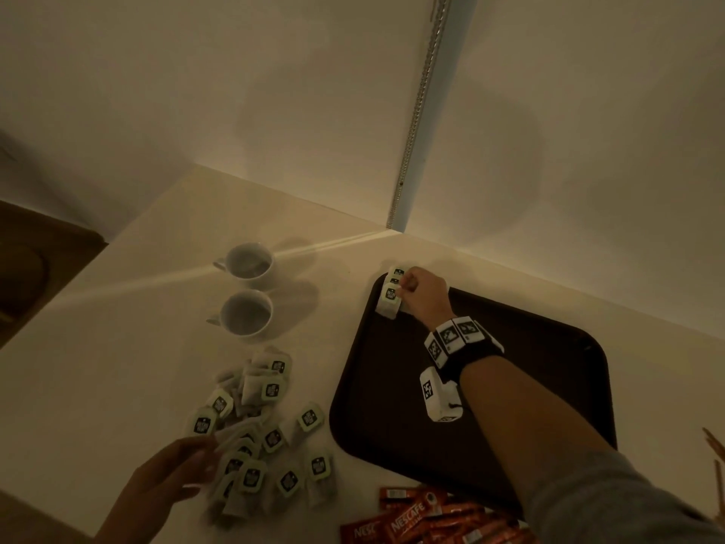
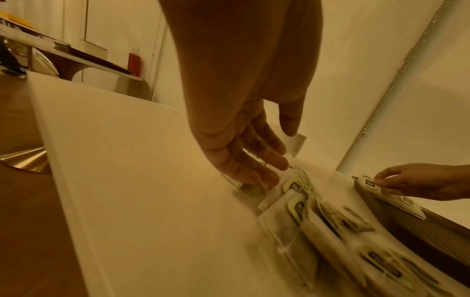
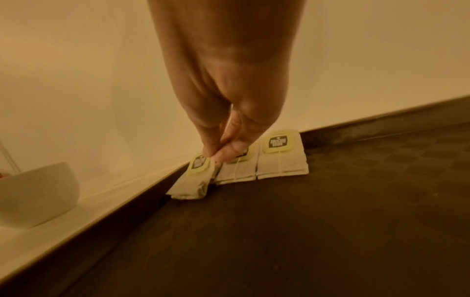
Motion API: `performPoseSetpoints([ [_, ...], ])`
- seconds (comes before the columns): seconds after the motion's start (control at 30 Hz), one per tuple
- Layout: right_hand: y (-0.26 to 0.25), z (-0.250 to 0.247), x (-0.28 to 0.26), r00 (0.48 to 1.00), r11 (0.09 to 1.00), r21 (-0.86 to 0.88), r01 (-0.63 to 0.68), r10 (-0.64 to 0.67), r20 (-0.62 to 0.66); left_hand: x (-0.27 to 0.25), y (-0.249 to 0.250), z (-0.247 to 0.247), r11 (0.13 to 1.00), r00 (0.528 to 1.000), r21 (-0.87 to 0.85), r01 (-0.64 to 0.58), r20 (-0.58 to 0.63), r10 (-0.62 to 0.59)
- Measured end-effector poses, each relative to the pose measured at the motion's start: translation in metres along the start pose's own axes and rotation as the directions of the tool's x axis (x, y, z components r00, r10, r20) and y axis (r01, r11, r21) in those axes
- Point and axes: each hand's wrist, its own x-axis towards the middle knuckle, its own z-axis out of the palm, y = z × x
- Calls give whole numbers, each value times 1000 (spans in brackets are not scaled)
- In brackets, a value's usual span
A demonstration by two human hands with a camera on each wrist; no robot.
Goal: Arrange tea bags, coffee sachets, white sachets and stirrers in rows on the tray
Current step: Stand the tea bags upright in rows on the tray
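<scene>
A dark tray lies at the right of the white table. My right hand reaches into its far left corner and pinches the tag of a tea bag, whose lower end touches the tray by the rim. Two more tea bags lie flat in a row beside it. A loose pile of tea bags sits on the table left of the tray. My left hand is at the pile's left edge, thumb and fingers holding a tea bag. Orange coffee sachets lie at the near edge.
Two white cups stand on the table beyond the tea bag pile. Wooden stirrers show at the far right edge. Walls meet in a corner just behind the tray. The table's left edge drops to a wooden floor.
</scene>
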Motion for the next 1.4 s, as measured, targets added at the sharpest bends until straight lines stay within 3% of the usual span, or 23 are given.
performPoseSetpoints([
  [0.17,-13,9,-14,990,991,-14,133,-133,-40,-3,-12,-1,1000,1000,6,-7,-18,7],
  [0.23,-28,22,-34,961,967,17,255,-255,104,-6,-17,-2,1000,999,16,-26,-27,27],
  [0.3,-43,40,-57,876,939,25,343,-330,351,-7,-22,-4,999,998,22,-45,-34,45],
  [0.37,-56,65,-76,763,910,-25,413,-332,554,-9,-27,-6,998,997,21,-56,-47,57],
  [0.43,-66,91,-89,713,894,-97,437,-279,643,-12,-32,-8,998,996,16,-68,-49,69],
  [0.53,-76,121,-100,731,869,-218,443,-210,649,-19,-32,-11,995,994,-12,-95,-48,94],
  [0.67,-81,140,-105,776,826,-309,471,-221,591,-29,-33,-16,989,989,-44,-140,-52,138],
  [0.87,-77,141,-111,749,911,-83,404,-278,601,-33,-33,-24,983,983,-33,-182,-20,181],
  [1.03,-97,101,-113,728,937,136,322,-337,597,-32,6,-10,963,968,-108,-248,17,252],
  [1.13,-123,56,-114,653,946,259,196,-322,685,-25,43,7,953,970,-284,-103,185,160],
  [1.23,-149,7,-115,585,931,244,273,-362,726,-20,84,27,919,880,-394,35,447,158],
  [1.4,-172,-49,-112,540,896,97,432,-343,768,-22,145,65,928,663,-372,37,703,255],
])
